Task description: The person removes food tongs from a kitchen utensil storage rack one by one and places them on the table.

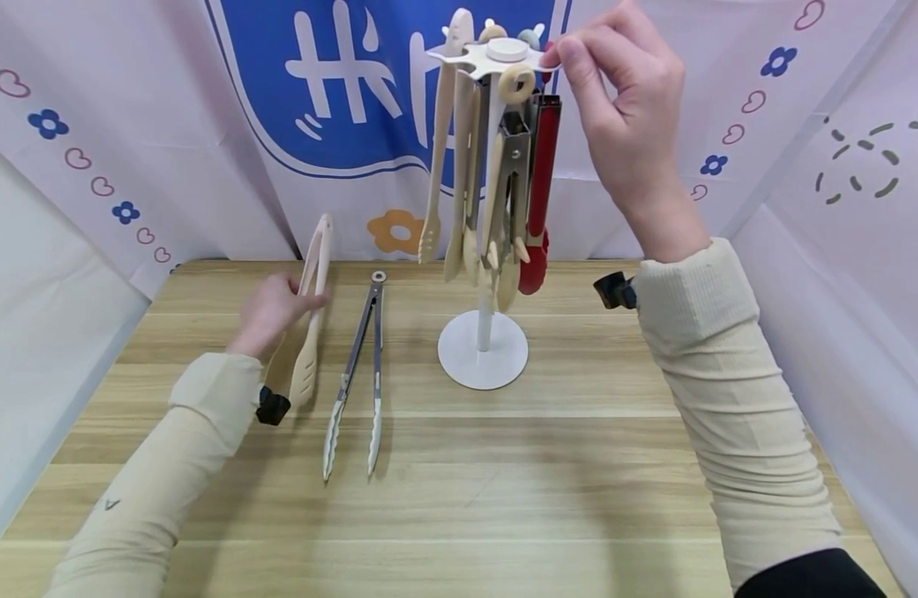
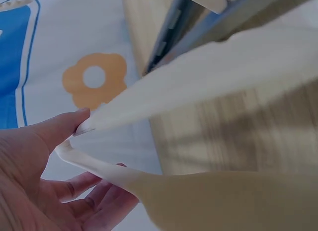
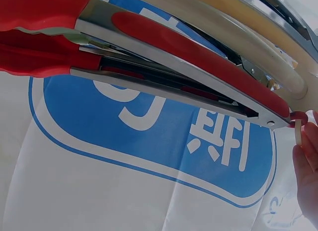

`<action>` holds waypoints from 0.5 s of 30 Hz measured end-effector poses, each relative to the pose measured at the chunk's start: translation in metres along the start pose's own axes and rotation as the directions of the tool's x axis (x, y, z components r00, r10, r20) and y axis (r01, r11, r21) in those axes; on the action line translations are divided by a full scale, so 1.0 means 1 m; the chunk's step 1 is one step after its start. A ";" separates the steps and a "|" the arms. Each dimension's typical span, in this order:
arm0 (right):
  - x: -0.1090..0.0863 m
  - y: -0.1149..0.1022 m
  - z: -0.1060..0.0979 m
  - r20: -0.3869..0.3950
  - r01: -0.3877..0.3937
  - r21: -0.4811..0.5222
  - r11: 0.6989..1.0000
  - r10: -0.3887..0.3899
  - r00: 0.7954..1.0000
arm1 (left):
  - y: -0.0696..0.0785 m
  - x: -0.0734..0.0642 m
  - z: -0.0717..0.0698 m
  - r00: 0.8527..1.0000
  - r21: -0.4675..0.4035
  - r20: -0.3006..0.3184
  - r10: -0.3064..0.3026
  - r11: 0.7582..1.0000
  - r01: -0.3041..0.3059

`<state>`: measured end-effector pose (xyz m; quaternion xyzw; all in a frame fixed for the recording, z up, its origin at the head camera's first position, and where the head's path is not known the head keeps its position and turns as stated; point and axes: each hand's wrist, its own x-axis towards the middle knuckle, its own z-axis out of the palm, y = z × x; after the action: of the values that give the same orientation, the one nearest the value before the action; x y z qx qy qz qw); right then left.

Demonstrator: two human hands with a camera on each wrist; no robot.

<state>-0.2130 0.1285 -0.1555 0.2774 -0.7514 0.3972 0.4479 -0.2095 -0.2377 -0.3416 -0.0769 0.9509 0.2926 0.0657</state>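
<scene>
At the left of the table, my left hand [image 1: 275,306] holds cream tongs [image 1: 306,365]; the left wrist view shows the thumb on one arm and fingers around the other. The tongs stand spread, heads downward. My right hand [image 1: 632,100] is raised at the top of a white rotating rack [image 1: 483,353]. Its thumb and fingertips pinch the end of a rack arm [image 3: 298,133]. Red-handled tongs [image 3: 198,67] hang there by their red loop, heads down, right beside the fingertips. Steel tongs with white tips [image 1: 376,332] lie spread on the table between left hand and rack.
Several more tongs and utensils hang around the rack, including steel-and-cream tongs [image 1: 514,158] and a long cream pair [image 1: 438,166]. Behind the wooden table [image 1: 548,498] hangs a white cloth [image 1: 601,224] with a blue printed sign and an orange flower.
</scene>
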 end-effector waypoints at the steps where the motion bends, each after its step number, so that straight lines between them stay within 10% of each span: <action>1: 0.000 0.000 0.000 0.000 0.000 0.000 1.000 0.000 1.000 | -0.001 0.000 0.001 1.000 0.001 0.006 -0.003 1.000 0.003; 15: 0.000 0.000 0.000 -0.009 0.002 0.011 1.000 -0.002 1.000 | -0.015 0.006 0.012 0.993 0.067 0.107 -0.051 0.997 0.044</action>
<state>-0.2130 0.1281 -0.1555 0.2789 -0.7470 0.4020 0.4501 -0.2116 -0.2441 -0.3603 -0.0816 0.9527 0.2638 0.1267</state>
